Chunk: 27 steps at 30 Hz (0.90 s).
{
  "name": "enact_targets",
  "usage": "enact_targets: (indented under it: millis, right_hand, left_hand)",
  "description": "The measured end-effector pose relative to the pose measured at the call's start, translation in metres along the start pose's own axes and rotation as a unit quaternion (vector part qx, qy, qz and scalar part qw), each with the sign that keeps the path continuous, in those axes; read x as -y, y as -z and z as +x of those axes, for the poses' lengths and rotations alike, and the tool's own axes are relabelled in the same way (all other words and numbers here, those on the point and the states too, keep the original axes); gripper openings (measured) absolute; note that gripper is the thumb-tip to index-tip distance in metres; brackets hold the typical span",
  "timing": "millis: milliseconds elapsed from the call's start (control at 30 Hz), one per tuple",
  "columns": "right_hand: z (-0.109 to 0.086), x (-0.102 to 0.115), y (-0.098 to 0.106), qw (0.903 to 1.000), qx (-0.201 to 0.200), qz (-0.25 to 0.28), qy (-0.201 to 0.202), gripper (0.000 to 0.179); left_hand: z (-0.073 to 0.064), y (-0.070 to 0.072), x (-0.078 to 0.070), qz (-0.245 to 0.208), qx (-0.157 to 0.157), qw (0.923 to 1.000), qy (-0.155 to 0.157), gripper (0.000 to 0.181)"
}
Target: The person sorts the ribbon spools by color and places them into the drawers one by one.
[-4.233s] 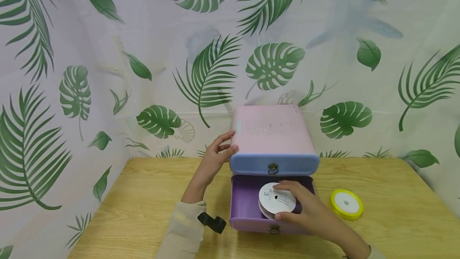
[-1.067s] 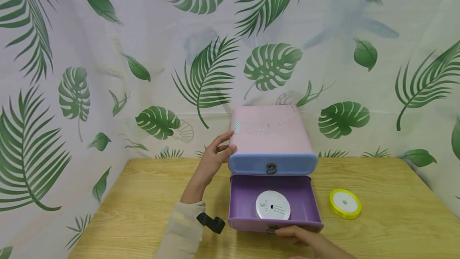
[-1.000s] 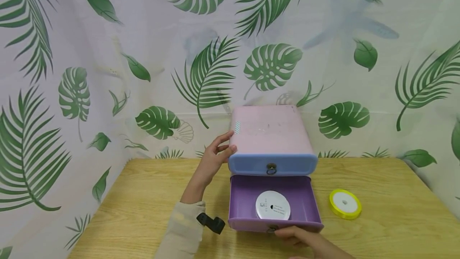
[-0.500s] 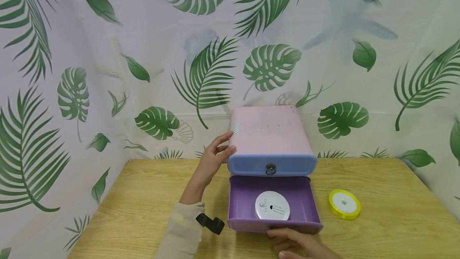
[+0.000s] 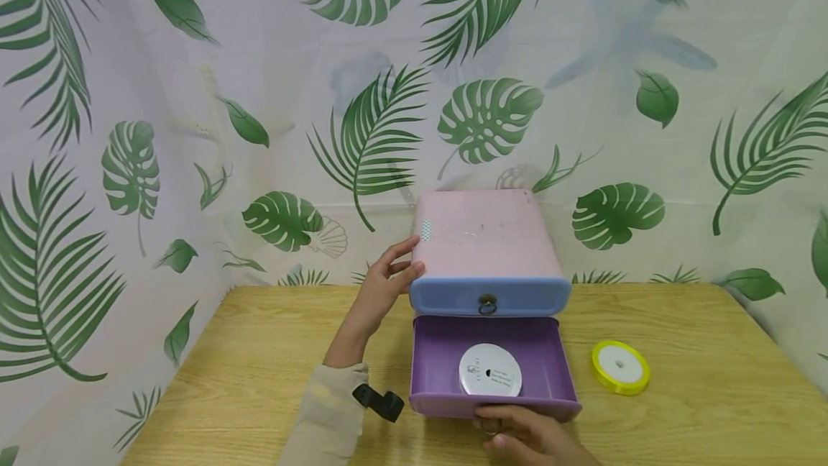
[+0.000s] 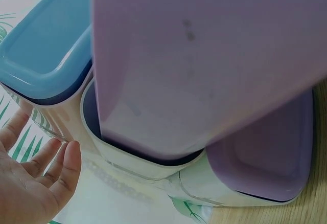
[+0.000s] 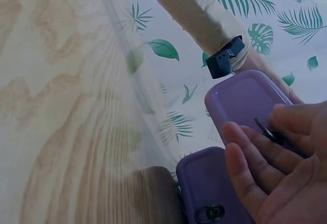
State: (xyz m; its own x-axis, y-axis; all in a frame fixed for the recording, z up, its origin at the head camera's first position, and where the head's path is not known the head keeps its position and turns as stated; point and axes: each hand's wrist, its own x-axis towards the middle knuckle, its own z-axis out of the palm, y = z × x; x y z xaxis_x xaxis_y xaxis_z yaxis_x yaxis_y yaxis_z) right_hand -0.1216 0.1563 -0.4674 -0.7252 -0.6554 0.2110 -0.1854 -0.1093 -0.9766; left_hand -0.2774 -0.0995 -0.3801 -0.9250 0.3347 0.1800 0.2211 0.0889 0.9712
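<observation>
A small drawer cabinet (image 5: 481,236) has a pink top and a blue upper drawer (image 5: 446,297). Below that, a purple drawer (image 5: 543,372) is pulled out, holding a white ribbon spool (image 5: 490,369) that lies flat near its front. My left hand (image 5: 382,290) touches the cabinet's left side with extended fingers, also seen as a relaxed left hand (image 6: 41,178) in the left wrist view. At the drawer's front, my right hand (image 5: 530,437) pinches the metal ring pull (image 7: 265,129) between thumb and fingers; the head view partly hides the ring.
A yellow ribbon spool (image 5: 619,367) lies on the wooden table (image 5: 698,394) right of the drawer. Beneath the pulled-out drawer, another purple drawer front (image 7: 204,183) with its own ring shows in the right wrist view. A leaf-patterned cloth (image 5: 259,92) hangs behind.
The right hand has let go of the white spool, which now lies in the purple drawer. It has moved down to the drawer front and taken the ring pull. The left hand stays put.
</observation>
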Motion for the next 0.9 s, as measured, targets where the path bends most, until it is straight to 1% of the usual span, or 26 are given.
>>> enact_targets:
  millis: [100, 233, 367, 467, 533, 633, 700, 767, 900]
  right_hand:
    - [0.000, 0.001, -0.003, 0.9986, -0.023, 0.034, -0.033, 0.044]
    - [0.002, 0.002, -0.006, 0.9964, -0.060, 0.045, -0.039, 0.046]
    - [0.006, 0.003, -0.007, 0.9961, -0.088, 0.008, -0.006, 0.040]
    - [0.009, 0.005, -0.006, 0.9949, -0.096, -0.022, 0.020, 0.036]
    - [0.011, 0.005, -0.005, 0.9943, -0.096, -0.030, 0.034, 0.035]
    - [0.015, 0.007, -0.005, 0.9929, -0.107, -0.042, 0.031, 0.036]
    - [0.017, 0.008, -0.005, 0.9917, -0.118, -0.047, 0.021, 0.037]
    - [0.018, 0.011, -0.005, 0.9898, -0.133, -0.051, -0.001, 0.038]
    - [0.021, 0.015, -0.004, 0.9855, -0.158, -0.055, -0.025, 0.040]
  left_hand:
    - [0.000, 0.000, 0.001, 0.000, 0.001, 1.0000, -0.001, 0.054]
    - [0.000, 0.001, 0.003, 0.001, 0.001, 1.0000, 0.001, 0.053]
    - [0.001, 0.001, 0.003, 0.002, -0.001, 1.0000, 0.001, 0.052]
    - [0.002, 0.001, 0.002, 0.002, -0.003, 1.0000, 0.001, 0.052]
    - [0.002, 0.001, 0.002, 0.002, -0.004, 1.0000, 0.002, 0.052]
    - [0.002, 0.001, 0.001, 0.003, -0.006, 1.0000, 0.003, 0.052]
    - [0.001, 0.001, 0.001, 0.004, -0.006, 1.0000, 0.004, 0.052]
    - [0.002, 0.000, 0.001, 0.004, -0.007, 1.0000, 0.004, 0.053]
    - [0.002, -0.001, 0.002, 0.004, -0.010, 0.9999, 0.004, 0.053]
